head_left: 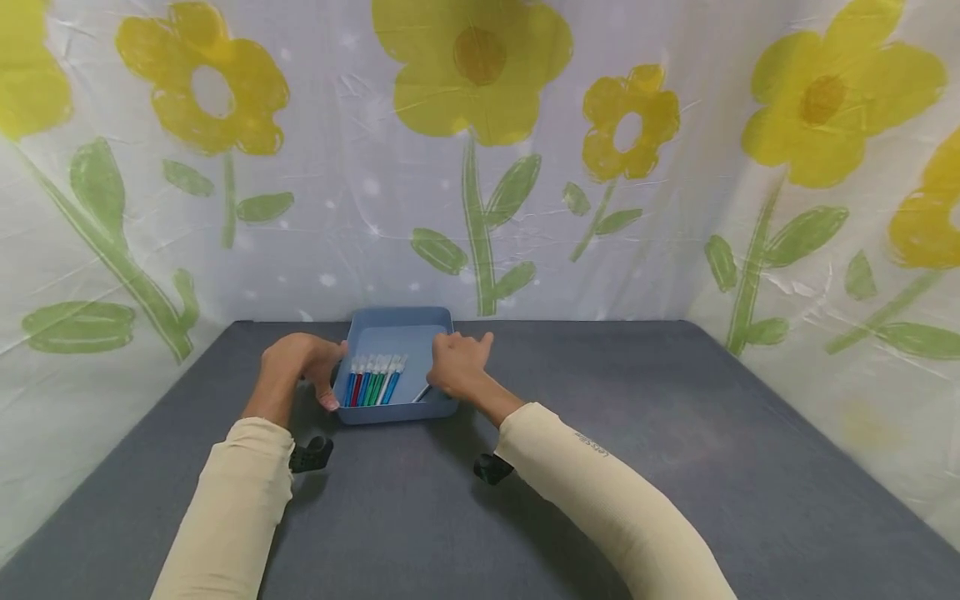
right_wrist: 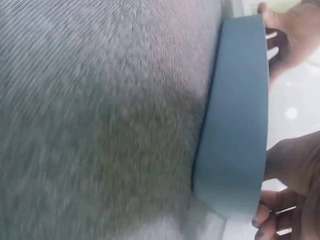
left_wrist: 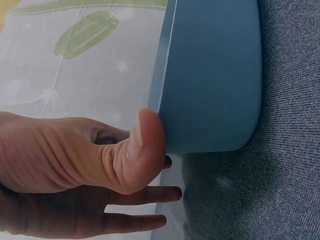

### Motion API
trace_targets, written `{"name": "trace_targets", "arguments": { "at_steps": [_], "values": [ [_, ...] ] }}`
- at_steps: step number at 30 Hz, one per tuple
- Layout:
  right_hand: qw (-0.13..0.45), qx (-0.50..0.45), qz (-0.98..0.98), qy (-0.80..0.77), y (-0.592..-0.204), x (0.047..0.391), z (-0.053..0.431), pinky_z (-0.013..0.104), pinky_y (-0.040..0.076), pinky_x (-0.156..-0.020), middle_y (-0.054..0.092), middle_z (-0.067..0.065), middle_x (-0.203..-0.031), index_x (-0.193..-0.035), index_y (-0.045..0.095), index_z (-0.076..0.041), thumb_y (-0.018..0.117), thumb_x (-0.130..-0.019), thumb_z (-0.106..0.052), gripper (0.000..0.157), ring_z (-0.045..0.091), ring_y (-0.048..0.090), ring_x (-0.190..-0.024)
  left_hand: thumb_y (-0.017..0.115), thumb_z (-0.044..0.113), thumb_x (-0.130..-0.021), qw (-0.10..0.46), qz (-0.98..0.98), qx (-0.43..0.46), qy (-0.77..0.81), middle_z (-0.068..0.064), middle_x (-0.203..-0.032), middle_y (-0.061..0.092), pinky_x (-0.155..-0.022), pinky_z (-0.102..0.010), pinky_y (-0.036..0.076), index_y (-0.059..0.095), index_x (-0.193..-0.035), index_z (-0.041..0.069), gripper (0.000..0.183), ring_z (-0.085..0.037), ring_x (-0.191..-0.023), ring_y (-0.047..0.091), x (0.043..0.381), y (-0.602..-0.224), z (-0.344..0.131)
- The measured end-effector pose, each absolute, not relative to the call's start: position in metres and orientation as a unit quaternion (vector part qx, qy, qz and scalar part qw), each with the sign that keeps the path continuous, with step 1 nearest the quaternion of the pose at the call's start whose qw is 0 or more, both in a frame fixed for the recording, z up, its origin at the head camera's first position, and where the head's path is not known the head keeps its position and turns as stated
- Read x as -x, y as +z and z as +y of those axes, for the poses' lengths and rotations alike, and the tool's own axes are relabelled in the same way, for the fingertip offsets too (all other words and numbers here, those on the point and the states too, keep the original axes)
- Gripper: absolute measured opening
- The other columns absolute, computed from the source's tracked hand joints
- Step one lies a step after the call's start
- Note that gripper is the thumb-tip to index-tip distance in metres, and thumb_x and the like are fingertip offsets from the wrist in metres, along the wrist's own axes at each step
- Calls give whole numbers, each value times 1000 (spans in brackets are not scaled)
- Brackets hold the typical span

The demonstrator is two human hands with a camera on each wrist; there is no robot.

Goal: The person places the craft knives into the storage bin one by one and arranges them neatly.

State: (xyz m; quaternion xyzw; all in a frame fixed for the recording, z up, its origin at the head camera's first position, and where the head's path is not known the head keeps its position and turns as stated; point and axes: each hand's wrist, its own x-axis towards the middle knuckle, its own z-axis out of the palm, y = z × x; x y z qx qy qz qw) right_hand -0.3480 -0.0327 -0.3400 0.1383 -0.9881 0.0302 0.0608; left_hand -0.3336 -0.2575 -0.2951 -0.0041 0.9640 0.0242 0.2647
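Observation:
A blue tray (head_left: pixel 397 417) stands on the grey table, with several capped felt-tip pens (head_left: pixel 372 383) lying side by side in its left half. My left hand (head_left: pixel 302 360) is at its left wall. In the left wrist view, the thumb (left_wrist: pixel 147 150) rests against the rim at the near corner while the other fingers reach out straight beside the tray. The right hand (head_left: pixel 459 365) straddles the right wall; fingers (right_wrist: pixel 266 215) curl outside it, and the thumb is hidden behind the near wall. A slim pen (head_left: pixel 422 394) shows below that hand, its upper end covered.
Behind the grey tabletop (head_left: pixel 600 417) hangs a white sheet (head_left: pixel 337 192) with painted yellow flowers, meeting the table's far edge just past the tray. Dark wrist cameras (head_left: pixel 311 455) hang under both cream sleeves (head_left: pixel 607 483).

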Motion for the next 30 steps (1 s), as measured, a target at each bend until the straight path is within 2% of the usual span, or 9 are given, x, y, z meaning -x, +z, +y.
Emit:
{"name": "trace_targets", "arguments": {
  "at_steps": [3,5,7,12,17,20,23,26,30],
  "values": [
    [36,-119,-992,-20,-342,345,-43,66,23,-125,71,6,-136,-129,70,-21,64,-103,-33,30,37,61,-134,93,42,-74,268,963,3,27,-33,-171,5,-120,-68,33,-1,-168,3,138,-52,-157,24,333,-296,-256],
    [27,-109,-993,-37,-344,343,-49,65,22,-126,62,4,-152,-140,65,-26,63,-103,-34,38,38,46,-150,92,41,-75,271,962,1,29,-33,-171,5,-120,-67,32,-1,-167,2,137,-52,-157,23,333,-297,-256],
    [23,-105,-993,-41,-345,342,-54,66,22,-125,59,3,-155,-142,64,-28,62,-104,-35,38,39,38,-156,92,41,-75,271,962,0,31,-33,-171,4,-121,-67,32,-1,-167,2,137,-52,-157,23,333,-298,-256],
    [22,-120,-992,15,-343,339,-62,68,24,-123,65,4,-149,-133,70,-25,64,-103,-32,32,41,39,-155,92,41,-76,266,963,-3,27,-33,-172,4,-120,-67,33,0,-167,2,136,-51,-157,23,333,-296,-257],
    [14,-139,-987,80,-342,337,-63,71,27,-120,72,9,-135,-98,72,-19,67,-100,-26,9,47,47,-147,91,41,-77,269,963,-10,25,-33,-171,4,-119,-66,35,0,-167,1,135,-52,-157,23,332,-296,-257],
    [10,-141,-985,103,-342,337,-61,71,28,-118,75,10,-121,-79,59,-18,67,-99,-24,22,49,49,-144,91,41,-77,270,962,-9,25,-33,-171,3,-119,-66,35,-1,-167,1,135,-52,-157,23,331,-296,-256],
    [3,-140,-983,121,-340,335,-56,69,30,-116,70,7,-89,-64,44,-18,67,-99,-23,42,48,57,-134,91,40,-78,271,962,-6,23,-33,-171,3,-120,-66,34,-1,-167,1,134,-52,-157,22,332,-297,-255],
    [-1,-148,-979,142,-336,330,-48,57,39,-101,45,2,-64,-59,35,-17,66,-100,-23,52,36,64,-99,91,41,-77,270,963,-6,19,-34,-171,4,-121,-66,33,-1,-167,1,135,-52,-157,22,333,-296,-254],
    [18,-213,-959,187,-330,324,-31,36,34,-70,26,-4,-54,-55,34,-18,64,-103,-23,58,16,34,-55,93,42,-74,267,964,-4,10,-33,-171,5,-122,-66,32,0,-167,0,138,-52,-158,20,333,-294,-252]
  ]
}}
